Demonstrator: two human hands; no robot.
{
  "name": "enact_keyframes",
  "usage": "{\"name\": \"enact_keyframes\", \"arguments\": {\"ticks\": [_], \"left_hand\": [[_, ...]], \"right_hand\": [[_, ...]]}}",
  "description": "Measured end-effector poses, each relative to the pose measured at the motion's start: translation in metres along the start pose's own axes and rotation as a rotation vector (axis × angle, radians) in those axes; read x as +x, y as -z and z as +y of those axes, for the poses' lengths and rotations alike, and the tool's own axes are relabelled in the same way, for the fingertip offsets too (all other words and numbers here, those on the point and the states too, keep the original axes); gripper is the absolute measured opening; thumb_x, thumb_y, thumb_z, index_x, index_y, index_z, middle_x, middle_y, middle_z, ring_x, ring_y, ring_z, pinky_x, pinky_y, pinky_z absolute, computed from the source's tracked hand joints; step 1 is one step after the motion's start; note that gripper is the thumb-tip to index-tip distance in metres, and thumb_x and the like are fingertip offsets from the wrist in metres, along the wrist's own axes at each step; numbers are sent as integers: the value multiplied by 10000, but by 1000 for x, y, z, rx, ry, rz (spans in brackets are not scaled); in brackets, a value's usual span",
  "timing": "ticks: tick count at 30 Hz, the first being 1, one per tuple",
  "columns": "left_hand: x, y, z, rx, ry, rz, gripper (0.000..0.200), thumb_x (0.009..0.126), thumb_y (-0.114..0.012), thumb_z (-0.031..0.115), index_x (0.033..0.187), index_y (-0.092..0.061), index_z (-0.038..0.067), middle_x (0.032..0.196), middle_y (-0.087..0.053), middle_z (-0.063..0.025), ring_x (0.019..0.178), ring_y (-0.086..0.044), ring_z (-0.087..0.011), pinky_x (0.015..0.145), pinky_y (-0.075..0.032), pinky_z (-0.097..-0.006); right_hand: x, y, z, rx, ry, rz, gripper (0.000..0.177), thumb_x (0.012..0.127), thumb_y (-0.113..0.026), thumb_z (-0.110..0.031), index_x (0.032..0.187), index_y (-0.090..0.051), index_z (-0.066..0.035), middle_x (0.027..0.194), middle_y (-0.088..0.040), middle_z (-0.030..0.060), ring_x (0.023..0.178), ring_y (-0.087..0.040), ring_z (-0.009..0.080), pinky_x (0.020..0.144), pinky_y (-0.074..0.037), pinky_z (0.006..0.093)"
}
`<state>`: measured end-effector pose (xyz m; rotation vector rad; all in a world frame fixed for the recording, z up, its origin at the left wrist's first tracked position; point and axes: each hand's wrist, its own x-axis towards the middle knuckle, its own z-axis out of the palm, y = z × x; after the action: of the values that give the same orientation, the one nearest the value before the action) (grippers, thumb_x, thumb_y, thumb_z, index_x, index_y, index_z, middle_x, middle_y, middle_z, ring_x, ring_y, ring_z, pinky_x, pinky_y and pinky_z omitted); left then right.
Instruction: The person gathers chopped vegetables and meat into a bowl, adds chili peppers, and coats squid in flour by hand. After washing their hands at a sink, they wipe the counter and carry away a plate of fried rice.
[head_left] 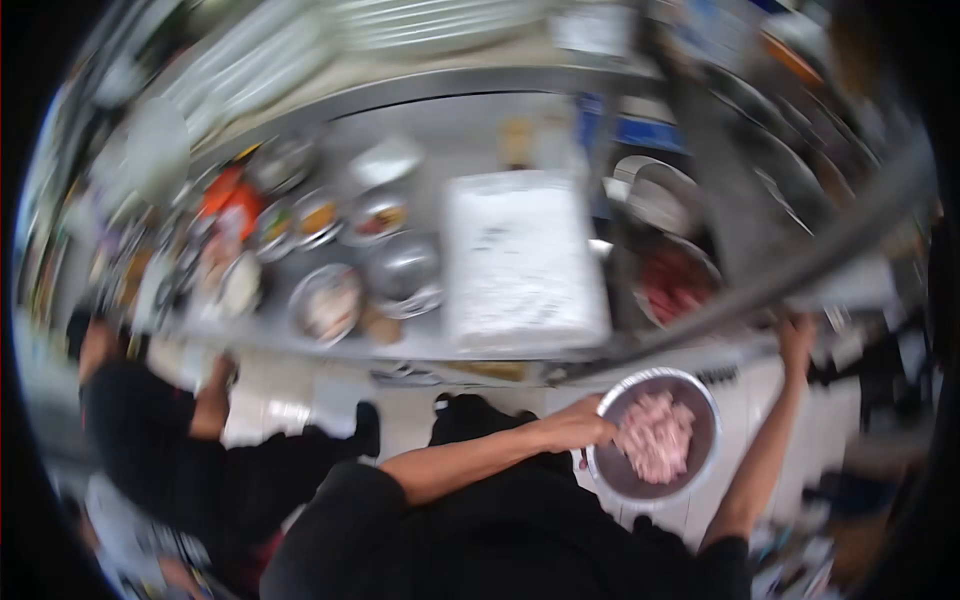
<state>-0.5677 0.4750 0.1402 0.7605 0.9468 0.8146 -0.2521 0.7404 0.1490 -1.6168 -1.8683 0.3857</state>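
My left hand (580,430) grips the rim of a round metal bowl (700,400) that holds a heap of pink minced meat (655,435). I hold the bowl in front of my body, below the counter edge. My right hand (797,340) is stretched out to the right of the bowl and touches the underside of the steel counter edge (700,330); blur hides whether its fingers close on anything. The whole view is smeared by motion.
A white cutting board (520,260) lies on the steel counter (430,140), with several small metal bowls (400,270) of ingredients to its left. A bowl of red meat (675,285) sits to its right. Another person in black (170,450) stands at the left.
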Motion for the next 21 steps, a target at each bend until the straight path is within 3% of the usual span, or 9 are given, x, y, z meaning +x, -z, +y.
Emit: {"name": "enact_keyframes", "arguments": {"ticks": [2, 4, 6, 8, 9, 12, 14, 16, 21], "left_hand": [[-37, 17, 19, -50, -48, 132, 394, 608, -491, -9, 997, -512, -70, 615, -549, -89, 441, -529, -162, 339, -427, -290], [-64, -2, 33, -73, -64, 188, 389, 612, -509, -25, 999, -511, -74, 594, -546, -80, 421, -510, -148, 342, -409, -273], [-109, 51, 18, 33, -130, 345, 254, 635, -517, -48, 887, -550, -48, 612, -565, -41, 513, -517, -118, 474, -433, -265], [-150, 93, 22, -99, -436, 616, 43, 585, -514, -32, 608, -541, -56, 482, -491, -92, 355, -494, -179, 290, -397, -313], [-169, 131, 9, -345, -399, 716, 81, 587, -506, -48, 657, -542, -64, 499, -498, -101, 359, -495, -185, 286, -410, -323], [-204, 171, 32, -471, -460, 1177, 233, 611, -460, -76, 836, -487, -124, 508, -471, -100, 364, -500, -206, 275, -416, -344], [-222, 190, 48, -532, -491, 1170, 76, 618, -456, -73, 663, -501, -32, 514, -471, -76, 416, -481, -161, 379, -411, -286], [-227, 217, 36, -524, -525, 1223, 59, 615, -454, -64, 613, -495, -22, 514, -471, -77, 411, -469, -163, 377, -396, -288], [-235, 243, -7, -326, -424, 1284, 45, 602, -459, -41, 568, -482, -23, 512, -472, -80, 453, -468, -163, 424, -377, -278]], "right_hand": [[21, -8, 48, 126, 200, -67, 224, 788, -576, -147, 903, -593, 44, 864, -635, 138, 762, -564, 158, 682, -455, 311], [14, 16, 52, 259, 158, 186, 243, 811, -535, -142, 971, -592, 31, 849, -609, 75, 769, -493, 121, 726, -422, 272], [5, 6, 75, 286, 30, 223, 289, 839, -519, -169, 1048, -581, 21, 952, -613, 88, 841, -527, 139, 776, -414, 263], [-6, -5, 78, 614, -161, 343, 345, 854, -528, -221, 1106, -566, 12, 1014, -611, 95, 917, -548, 166, 819, -409, 275], [-28, -25, 67, 656, -220, 389, 358, 855, -523, -231, 1118, -563, 8, 1042, -604, 105, 940, -554, 180, 827, -412, 283], [-53, -23, 74, 689, -457, 496, 357, 853, -505, -230, 1130, -566, -14, 1094, -581, 146, 986, -554, 212, 855, -411, 308], [-77, -26, 61, 820, -566, 563, 335, 842, -523, -306, 1032, -621, -49, 776, -560, 9, 630, -449, 98, 552, -360, 248], [-94, -36, 139, 316, -648, 493, 325, 826, -510, -315, 967, -651, -58, 628, -503, -14, 513, -357, 88, 465, -301, 263], [-187, -58, 113, 157, -737, 615, 284, 807, -523, -288, 885, -671, -59, 567, -485, -22, 471, -349, 88, 427, -284, 264]]}}
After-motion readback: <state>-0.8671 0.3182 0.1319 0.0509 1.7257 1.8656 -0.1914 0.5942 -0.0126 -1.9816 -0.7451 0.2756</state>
